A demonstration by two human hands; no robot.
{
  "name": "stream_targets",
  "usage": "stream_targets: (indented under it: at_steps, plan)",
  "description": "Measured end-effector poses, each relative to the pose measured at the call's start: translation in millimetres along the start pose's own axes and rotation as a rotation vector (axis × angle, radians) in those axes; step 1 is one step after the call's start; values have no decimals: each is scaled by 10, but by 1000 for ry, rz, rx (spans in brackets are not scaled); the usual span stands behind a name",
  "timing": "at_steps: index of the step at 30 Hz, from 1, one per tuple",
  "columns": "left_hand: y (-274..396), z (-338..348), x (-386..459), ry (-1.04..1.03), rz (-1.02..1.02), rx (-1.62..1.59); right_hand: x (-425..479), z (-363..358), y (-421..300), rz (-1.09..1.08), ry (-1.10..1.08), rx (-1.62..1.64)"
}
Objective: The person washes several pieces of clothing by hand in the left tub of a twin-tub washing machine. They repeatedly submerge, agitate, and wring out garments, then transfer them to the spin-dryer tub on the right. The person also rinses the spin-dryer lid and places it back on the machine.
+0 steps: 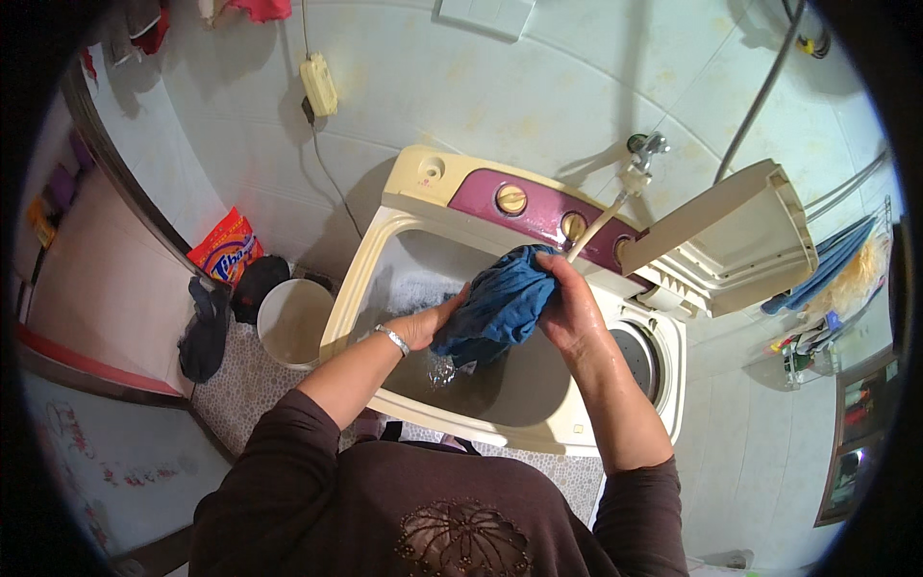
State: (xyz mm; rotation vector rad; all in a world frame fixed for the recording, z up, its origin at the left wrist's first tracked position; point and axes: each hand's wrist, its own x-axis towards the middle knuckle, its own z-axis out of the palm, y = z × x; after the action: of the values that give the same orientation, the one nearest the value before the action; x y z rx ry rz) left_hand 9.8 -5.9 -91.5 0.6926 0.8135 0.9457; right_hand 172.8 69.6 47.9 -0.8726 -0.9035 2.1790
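Note:
A bunched blue cloth (497, 303), wet-looking, hangs between my two hands above the open wash tub (530, 389) of a twin-tub washing machine. My left hand (433, 321), with a silver bracelet at the wrist, grips the cloth's left side. On its upper right side my right hand (570, 306) has hold of it, thumb on top. Sudsy water (414, 292) lies in the tub below, and the water glints under the cloth's lower end. Part of the tub is hidden behind my hands and the cloth.
A raised lid (735, 238) stands over the spin tub (634, 360) at the right. From the wall tap (649, 148) a pale hose (598, 227) runs down to the machine. A white bucket (294, 321), dark cloths (204, 332) and a detergent bag (229, 249) are on the left.

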Motion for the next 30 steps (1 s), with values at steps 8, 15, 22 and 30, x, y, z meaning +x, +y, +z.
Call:
stream_targets:
  at_steps: [8, 15, 22, 30]
  plan:
    - [118, 316, -148, -40, -130, -228, 239, -375, 246, -443, 235, -725]
    - [-91, 405, 89, 53, 163, -472, -441, -398, 772, -870, -427, -1652]
    - [43, 770, 170, 422, 475, -480, -142, -832, 1109, -457, 260, -329]
    - [-7, 935, 199, 577, 557, 71, -17, -632, 886, -208, 102, 197]
